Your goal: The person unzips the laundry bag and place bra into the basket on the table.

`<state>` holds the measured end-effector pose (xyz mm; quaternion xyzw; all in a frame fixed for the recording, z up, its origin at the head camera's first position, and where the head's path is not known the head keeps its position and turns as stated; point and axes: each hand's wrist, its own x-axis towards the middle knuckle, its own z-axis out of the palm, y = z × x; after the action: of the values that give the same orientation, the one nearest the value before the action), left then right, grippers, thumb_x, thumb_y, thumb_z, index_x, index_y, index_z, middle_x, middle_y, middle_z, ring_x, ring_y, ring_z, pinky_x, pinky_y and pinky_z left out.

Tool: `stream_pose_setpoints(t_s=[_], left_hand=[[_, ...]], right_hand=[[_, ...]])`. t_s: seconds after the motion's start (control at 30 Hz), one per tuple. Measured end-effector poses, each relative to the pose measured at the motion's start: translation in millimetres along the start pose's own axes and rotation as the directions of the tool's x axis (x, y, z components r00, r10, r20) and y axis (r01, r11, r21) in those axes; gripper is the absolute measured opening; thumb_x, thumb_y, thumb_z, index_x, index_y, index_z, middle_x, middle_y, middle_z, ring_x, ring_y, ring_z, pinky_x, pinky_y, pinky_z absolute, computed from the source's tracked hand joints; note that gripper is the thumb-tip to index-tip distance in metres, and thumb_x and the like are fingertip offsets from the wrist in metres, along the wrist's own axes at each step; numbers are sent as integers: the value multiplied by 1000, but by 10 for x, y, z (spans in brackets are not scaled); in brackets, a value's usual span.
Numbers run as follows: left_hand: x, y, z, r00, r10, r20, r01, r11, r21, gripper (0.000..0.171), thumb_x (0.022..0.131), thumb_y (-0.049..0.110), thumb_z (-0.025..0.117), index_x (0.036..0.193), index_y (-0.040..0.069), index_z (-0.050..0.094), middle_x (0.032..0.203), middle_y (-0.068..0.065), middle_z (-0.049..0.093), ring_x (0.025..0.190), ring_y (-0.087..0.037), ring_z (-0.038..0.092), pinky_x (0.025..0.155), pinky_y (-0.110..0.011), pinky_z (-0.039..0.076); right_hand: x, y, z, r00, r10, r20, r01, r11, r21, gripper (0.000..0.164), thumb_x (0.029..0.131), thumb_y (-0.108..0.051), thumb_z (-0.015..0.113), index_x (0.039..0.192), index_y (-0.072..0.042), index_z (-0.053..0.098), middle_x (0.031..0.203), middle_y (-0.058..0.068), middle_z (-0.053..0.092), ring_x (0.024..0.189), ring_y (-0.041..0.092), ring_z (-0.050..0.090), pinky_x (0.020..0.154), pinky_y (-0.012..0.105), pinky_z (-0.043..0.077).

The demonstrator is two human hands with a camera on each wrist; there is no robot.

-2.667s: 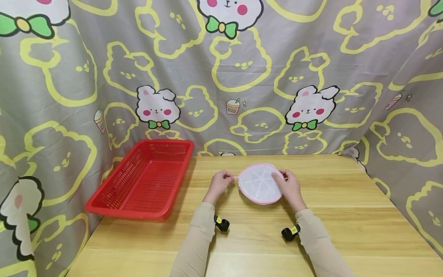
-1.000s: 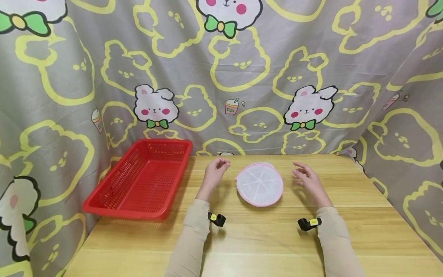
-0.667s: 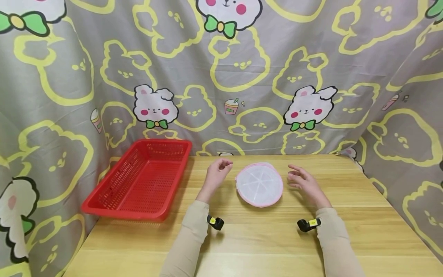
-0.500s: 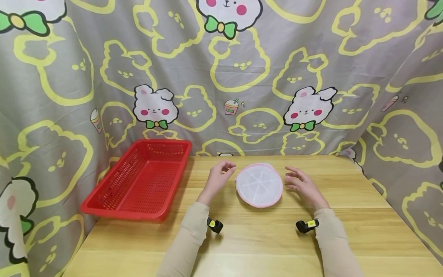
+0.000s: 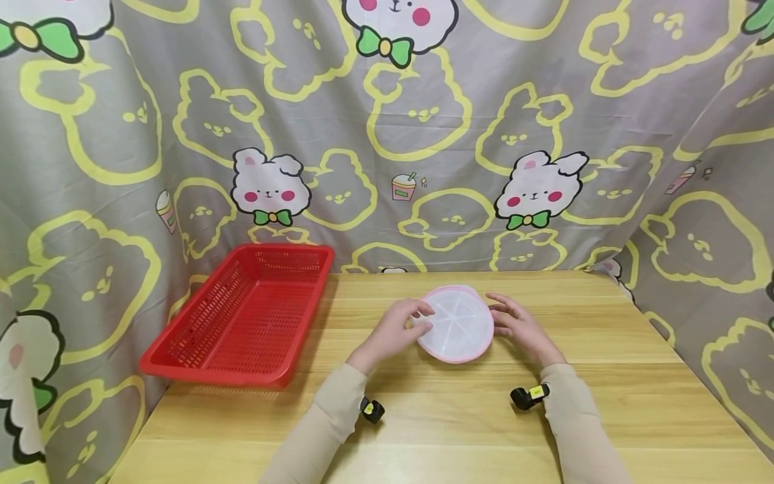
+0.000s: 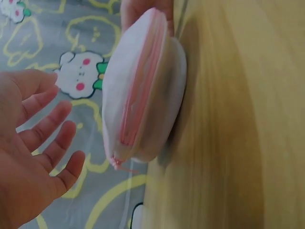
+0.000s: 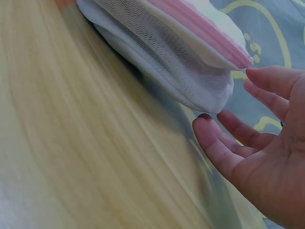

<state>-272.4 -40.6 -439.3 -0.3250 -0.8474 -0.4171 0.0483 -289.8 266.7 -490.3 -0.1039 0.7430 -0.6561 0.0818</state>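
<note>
A round white mesh laundry bag with pink trim lies on the table in the middle of the head view. In the left wrist view its pink zipper runs along the side, with a small pull dangling at the near end. My left hand overlaps the bag's left part from above; the left wrist view shows its fingers spread, with a gap to the bag. On the other side, my right hand has its fingertips right at the bag's edge, fingers loosely bent and gripping nothing.
A red perforated plastic basket with nothing in it stands on the left of the wooden table. A grey curtain with cartoon prints hangs behind and at both sides.
Earliest, the left hand pinched the zipper pull while the right held the bag's edge. Both hands then let go and drew apart; they have since come back in toward the bag, which stayed put.
</note>
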Motion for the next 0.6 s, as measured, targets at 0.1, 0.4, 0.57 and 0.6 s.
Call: stream_pose_setpoints(t_s=[0.1,0.4,0.57,0.6], left_hand=[[-18,36,54,998,47,33,-49,996,80,22,91,18,68,111,9,67,114,-4,67,110,-23,57,97,-39,44],[-73,147,170,985,83,150,-125,947,295,28,87,27,73,113,18,67,119,2,64,120,-19,53,107,-38,38],[-101,169,215,978,48,201,-120,926,358,32,86,31,73,116,23,66,125,4,61,126,-19,49,109,-42,37],[-106,169,224,978,43,205,-118,921,371,33,86,32,73,117,24,65,126,4,60,126,-19,48,108,-43,37]], right_hand=[[17,30,17,1000,-7,9,7,1000,18,56,104,-25,45,152,-3,25,145,30,34,103,0,60,89,25,53],[51,100,49,1000,-7,15,6,999,49,57,103,-26,47,152,-4,27,150,28,31,107,-4,58,88,21,51],[48,103,53,1000,-1,2,0,999,48,57,102,-25,50,151,-3,29,148,25,35,106,-3,59,88,21,52],[45,101,51,1000,-4,2,4,999,44,57,102,-25,50,150,-2,29,146,24,37,106,-3,59,88,21,52]])
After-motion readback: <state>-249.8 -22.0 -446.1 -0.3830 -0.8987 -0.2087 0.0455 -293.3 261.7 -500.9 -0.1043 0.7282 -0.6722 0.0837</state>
